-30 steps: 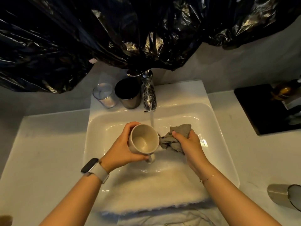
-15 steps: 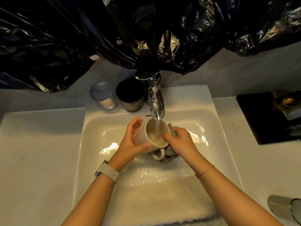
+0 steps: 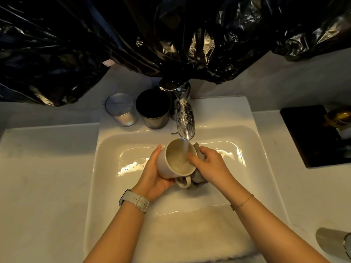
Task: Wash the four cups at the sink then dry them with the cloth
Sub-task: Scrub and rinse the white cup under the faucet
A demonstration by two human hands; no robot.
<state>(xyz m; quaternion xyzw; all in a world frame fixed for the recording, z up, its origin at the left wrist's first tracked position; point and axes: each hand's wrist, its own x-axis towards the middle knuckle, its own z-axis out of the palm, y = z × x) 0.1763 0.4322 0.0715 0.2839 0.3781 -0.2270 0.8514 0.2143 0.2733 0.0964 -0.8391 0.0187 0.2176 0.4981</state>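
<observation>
A cream mug (image 3: 171, 168) sits under the running faucet (image 3: 184, 118), water pouring into it. My left hand (image 3: 153, 175) grips the mug's left side over the white sink (image 3: 106, 168). My right hand (image 3: 210, 166) holds a grey cloth (image 3: 198, 180) against the mug's right side, thumb over the rim. The mug's handle (image 3: 184, 182) points toward me. A clear glass (image 3: 121, 110) and a dark metal cup (image 3: 152, 109) stand on the sink's back ledge. Another metal cup (image 3: 334, 243) lies on its side on the counter at the right.
A white towel (image 3: 190, 234) drapes over the sink's front edge. A black tray (image 3: 311, 135) with a gold bottle sits at the back right. Black plastic sheeting (image 3: 133, 35) hangs over the wall behind the faucet. White counter (image 3: 43, 177) spreads to the left.
Both hands carried the mug back under the faucet's stream, and water now fills it. The right hand with the cloth moved from beside the mug to wrapping its right side.
</observation>
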